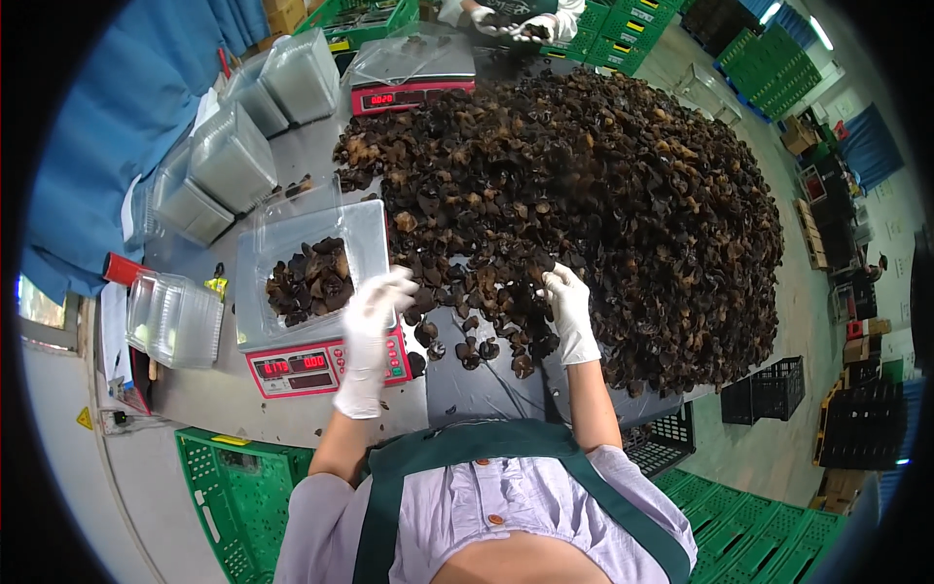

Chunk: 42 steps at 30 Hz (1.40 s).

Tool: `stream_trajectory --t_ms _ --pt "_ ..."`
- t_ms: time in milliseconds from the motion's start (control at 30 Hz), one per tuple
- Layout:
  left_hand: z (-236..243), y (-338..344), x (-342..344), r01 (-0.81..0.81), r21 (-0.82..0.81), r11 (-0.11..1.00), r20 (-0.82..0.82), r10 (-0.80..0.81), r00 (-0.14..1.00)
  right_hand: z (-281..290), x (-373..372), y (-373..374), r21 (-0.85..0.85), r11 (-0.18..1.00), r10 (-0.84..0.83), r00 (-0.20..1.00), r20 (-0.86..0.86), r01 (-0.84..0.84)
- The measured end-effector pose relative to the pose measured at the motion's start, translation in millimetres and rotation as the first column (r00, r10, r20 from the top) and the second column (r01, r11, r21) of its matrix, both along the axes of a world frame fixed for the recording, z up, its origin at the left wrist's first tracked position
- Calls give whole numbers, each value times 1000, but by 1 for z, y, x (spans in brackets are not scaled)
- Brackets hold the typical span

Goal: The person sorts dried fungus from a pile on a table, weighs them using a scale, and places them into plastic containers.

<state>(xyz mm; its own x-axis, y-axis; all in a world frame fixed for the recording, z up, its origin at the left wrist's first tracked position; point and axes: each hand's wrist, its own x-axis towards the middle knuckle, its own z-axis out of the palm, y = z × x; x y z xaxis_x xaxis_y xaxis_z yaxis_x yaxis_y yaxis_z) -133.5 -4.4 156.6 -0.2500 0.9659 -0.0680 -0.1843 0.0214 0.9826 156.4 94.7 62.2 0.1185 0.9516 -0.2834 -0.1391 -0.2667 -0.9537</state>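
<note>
A big heap of dark brown wood ear mushrooms (623,204) covers the table. At its near edge is my right hand (569,307) in a white glove, fingers pinched together on a dark wood ear mushroom (547,264). My left hand (375,307), also gloved, hovers over the right edge of a red scale (292,372), its fingers a little apart and slightly blurred, with nothing seen in them. On the scale's metal plate sits a clear plastic box (255,310) with its lid raised at the back, partly filled with wood ear mushrooms (309,280).
Stacks of clear plastic boxes (233,156) stand at the left, with more boxes (175,319) nearer. Across the table, another person's gloved hands (511,24) work behind a second red scale (413,95). Green crates (243,496) stand below the table's near edge; black crates (764,391) lie right.
</note>
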Motion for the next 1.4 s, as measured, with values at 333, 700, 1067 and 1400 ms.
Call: stream_trajectory --t_ms 333,700,1067,1400 --pt "-98 13 80 506 -284 814 904 51 424 31 -25 -16 61 880 391 790 472 -471" --pt "-116 -3 73 469 -296 832 864 24 503 -23 -35 50 403 813 -259 359 897 -420" --pt "-96 -10 88 518 -328 790 829 -22 558 39 -34 -57 28 868 423 768 480 -496" --pt "-78 -18 56 395 -291 871 622 -141 770 48 -63 -69 34 821 540 792 284 -571"
